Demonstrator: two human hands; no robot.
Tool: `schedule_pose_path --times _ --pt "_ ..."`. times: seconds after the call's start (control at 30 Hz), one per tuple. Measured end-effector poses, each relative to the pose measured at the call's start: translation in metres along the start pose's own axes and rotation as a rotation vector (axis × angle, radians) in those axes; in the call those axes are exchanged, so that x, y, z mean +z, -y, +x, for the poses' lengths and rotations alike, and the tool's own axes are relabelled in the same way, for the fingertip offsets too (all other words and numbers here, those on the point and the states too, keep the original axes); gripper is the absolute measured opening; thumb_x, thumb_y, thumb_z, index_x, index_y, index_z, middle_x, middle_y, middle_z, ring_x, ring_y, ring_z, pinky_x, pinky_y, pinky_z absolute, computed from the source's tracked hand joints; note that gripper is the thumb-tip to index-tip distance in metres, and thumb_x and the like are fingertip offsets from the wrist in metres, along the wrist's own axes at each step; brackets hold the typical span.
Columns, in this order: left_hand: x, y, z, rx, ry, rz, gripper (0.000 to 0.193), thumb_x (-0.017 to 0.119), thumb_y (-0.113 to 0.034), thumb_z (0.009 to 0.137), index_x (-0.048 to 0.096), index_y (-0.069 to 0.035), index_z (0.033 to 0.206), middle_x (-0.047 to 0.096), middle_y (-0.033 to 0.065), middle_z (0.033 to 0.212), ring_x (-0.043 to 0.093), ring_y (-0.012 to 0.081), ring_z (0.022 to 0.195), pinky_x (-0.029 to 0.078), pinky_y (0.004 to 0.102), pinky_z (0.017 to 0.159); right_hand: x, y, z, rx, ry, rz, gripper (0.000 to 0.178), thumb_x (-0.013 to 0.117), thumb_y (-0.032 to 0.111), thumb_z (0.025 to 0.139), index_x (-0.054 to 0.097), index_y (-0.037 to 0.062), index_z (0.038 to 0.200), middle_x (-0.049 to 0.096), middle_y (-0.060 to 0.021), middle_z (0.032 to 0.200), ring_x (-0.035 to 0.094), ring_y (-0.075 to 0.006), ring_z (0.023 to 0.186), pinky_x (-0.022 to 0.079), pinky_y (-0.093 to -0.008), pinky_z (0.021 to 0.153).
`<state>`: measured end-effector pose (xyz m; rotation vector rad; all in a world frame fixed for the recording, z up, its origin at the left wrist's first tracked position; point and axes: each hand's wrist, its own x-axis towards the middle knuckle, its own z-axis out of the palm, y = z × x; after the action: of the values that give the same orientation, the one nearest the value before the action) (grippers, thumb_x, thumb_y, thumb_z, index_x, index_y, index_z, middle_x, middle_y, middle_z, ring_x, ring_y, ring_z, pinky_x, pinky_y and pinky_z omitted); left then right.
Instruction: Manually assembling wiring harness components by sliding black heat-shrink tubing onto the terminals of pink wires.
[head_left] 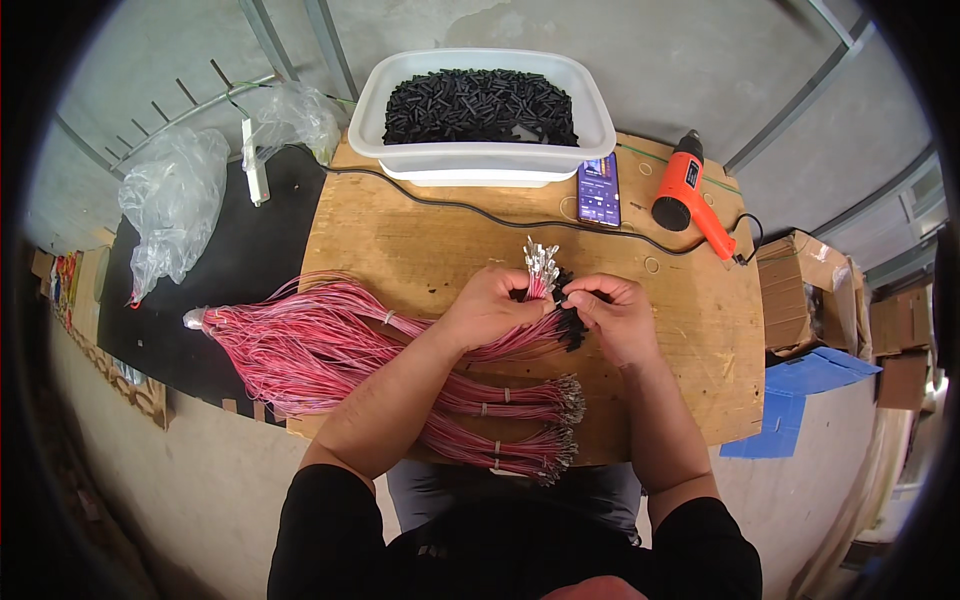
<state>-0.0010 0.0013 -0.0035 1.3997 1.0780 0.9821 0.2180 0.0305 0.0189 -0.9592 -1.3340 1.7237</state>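
My left hand [505, 300] is closed round a bundle of thin pink-red wires [540, 287]. Their bare silvery terminals [541, 258] stick up above my fingers. Right beside it, my right hand [608, 305] pinches a small black sleeve at the wire ends, mostly hidden by my fingertips. A cluster of black sleeves [572, 330] sits on wire ends just below, between my hands. The long tied hank of pink-red wires [290, 355] runs off to the left under my left forearm. Nearer me lie two more tied wire bundles [500, 410] with metal ends pointing right.
A white tub [395, 150] full of black sleeves [480, 105] stands at the back of the wooden table [700, 330]. A phone [599, 190] and an orange heat gun [685, 195] lie at its right, with a black cable [470, 208] crossing behind my hands. Clear plastic bags [180, 195] hang left.
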Motion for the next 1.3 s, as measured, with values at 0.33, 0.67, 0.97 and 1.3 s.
schedule_pose_path --times 0.33,0.67,0.97,1.3 --pt "0.0 0.0 -0.001 -0.04 -0.031 -0.081 0.008 0.072 -0.004 0.089 0.072 0.002 0.096 0.069 0.0012 0.085 0.061 0.0067 0.079 0.05 0.0237 0.072 0.0 -0.004 0.002 -0.001 -0.055 0.032 0.013 0.071 0.007 0.091 0.07 -0.0001 0.102 0.07 -0.0033 0.083 0.048 -0.0017 0.06 0.035 -0.0166 0.054" --pt "0.0 -0.006 -0.002 -0.025 -0.036 -0.009 0.007 0.072 -0.004 0.089 0.072 0.001 0.094 0.069 0.0006 0.085 0.06 0.0054 0.08 0.05 0.0234 0.073 -0.005 0.001 0.002 0.147 0.033 0.31 0.017 0.067 0.012 0.096 0.068 -0.0036 0.104 0.07 -0.0078 0.083 0.045 -0.005 0.057 0.034 -0.0193 0.052" --pt "0.001 -0.008 -0.003 -0.01 -0.033 -0.017 0.008 0.072 -0.004 0.089 0.073 0.001 0.095 0.069 0.0005 0.086 0.06 0.0053 0.081 0.05 0.0232 0.075 0.0 -0.003 0.002 0.144 0.038 0.275 0.018 0.067 0.012 0.096 0.068 -0.0046 0.104 0.071 -0.0094 0.083 0.045 -0.0053 0.057 0.034 -0.0194 0.051" --pt "-0.001 -0.009 -0.003 -0.032 -0.007 -0.018 0.007 0.071 -0.004 0.09 0.072 0.001 0.095 0.068 -0.001 0.086 0.059 0.0045 0.08 0.05 0.0224 0.074 0.0 0.001 0.001 0.171 0.041 0.298 0.017 0.066 0.011 0.096 0.069 -0.0041 0.103 0.071 -0.0099 0.084 0.045 -0.0053 0.056 0.035 -0.0196 0.052"
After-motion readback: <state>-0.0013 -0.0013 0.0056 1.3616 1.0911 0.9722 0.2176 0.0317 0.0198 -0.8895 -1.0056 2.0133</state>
